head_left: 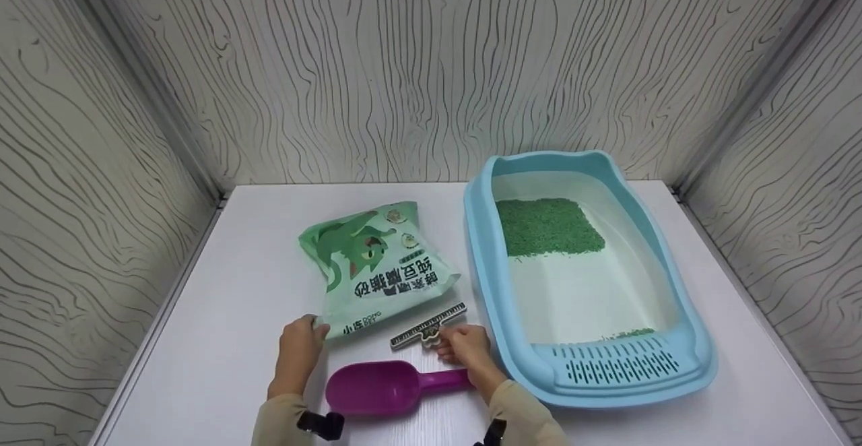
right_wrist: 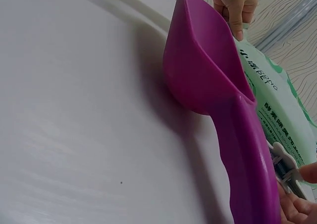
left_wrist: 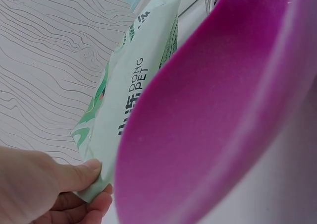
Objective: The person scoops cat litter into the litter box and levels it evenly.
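Note:
A pale green cat litter bag (head_left: 377, 264) with a cat drawing lies on the white table. My left hand (head_left: 300, 345) pinches its near left corner between thumb and fingers, also plain in the left wrist view. With thumb and fingers my right hand (head_left: 468, 348) holds a long toothed bag clip (head_left: 407, 335) by its small decorated grip, close to the bag's near edge. Below both lies a purple scoop (head_left: 374, 387), its bowl to the left and its handle running under the right hand in the head view. The scoop's bowl covers much of the left wrist view.
On the right stands a blue litter box (head_left: 485, 264) with a slotted front ledge. Green litter pellets (head_left: 549, 227) lie at its far left, with a few by the ledge. Wood-patterned panels (head_left: 350, 82) enclose the table (head_left: 229, 311) at the back and sides.

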### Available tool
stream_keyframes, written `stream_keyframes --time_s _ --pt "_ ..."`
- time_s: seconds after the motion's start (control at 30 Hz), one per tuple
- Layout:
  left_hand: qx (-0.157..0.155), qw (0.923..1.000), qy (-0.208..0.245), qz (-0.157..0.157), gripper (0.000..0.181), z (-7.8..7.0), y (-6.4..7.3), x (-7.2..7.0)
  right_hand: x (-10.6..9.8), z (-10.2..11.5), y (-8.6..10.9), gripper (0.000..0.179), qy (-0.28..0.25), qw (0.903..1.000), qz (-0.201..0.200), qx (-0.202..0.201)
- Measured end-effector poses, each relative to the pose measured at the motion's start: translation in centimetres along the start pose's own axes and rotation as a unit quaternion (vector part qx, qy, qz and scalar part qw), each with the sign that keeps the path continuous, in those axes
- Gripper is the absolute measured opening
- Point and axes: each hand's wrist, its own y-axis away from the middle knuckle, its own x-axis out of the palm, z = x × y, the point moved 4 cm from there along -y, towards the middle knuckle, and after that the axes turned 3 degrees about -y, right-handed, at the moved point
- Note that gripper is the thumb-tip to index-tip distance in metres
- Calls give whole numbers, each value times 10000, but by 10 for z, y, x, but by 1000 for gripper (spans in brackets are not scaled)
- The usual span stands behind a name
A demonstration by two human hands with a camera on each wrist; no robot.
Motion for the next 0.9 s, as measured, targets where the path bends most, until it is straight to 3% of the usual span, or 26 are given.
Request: stream_keyframes --time_s 0.2,0.5,0.9 --pt "-38 9996 -18 268 24 0 -1 1 -2 0 0 21 251 9996 -67 -51" --pt "99 9999 28 82 24 -1 -1 1 -4 1 -2 23 706 9973 -214 -55" --pt "-12 9999 21 171 22 0 -2 1 -6 4 -1 15 1162 9917 -464 -294"
